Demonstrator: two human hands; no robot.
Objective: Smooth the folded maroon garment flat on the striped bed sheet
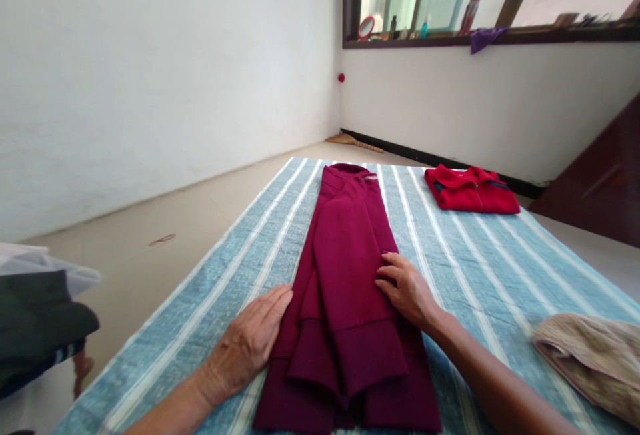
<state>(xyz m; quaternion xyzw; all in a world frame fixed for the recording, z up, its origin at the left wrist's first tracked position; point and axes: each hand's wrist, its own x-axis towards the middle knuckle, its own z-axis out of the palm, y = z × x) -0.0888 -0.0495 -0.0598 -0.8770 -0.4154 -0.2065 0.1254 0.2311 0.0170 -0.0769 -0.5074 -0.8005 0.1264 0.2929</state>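
Note:
A maroon sweatshirt [350, 255] lies lengthwise on the striped bedspread [225, 288], its sides folded in to make a long narrow shape. Its neckline faces away from me, and both sleeves run down the middle with their cuffs towards me. My left hand [250, 338] rests along the left edge of the sweatshirt, fingers stretched out and lying together. On the opposite edge, my right hand [405, 285] touches the fabric with its fingers apart and slightly bent. Neither hand grips the cloth.
A folded red zip-up garment [473, 191] sits at the far right of the bed. Nearer on the right lies a beige cloth [595, 358]. Dark and white clothes [43, 321] are piled at the left. Small bottles and a mirror [367, 27] stand on the windowsill.

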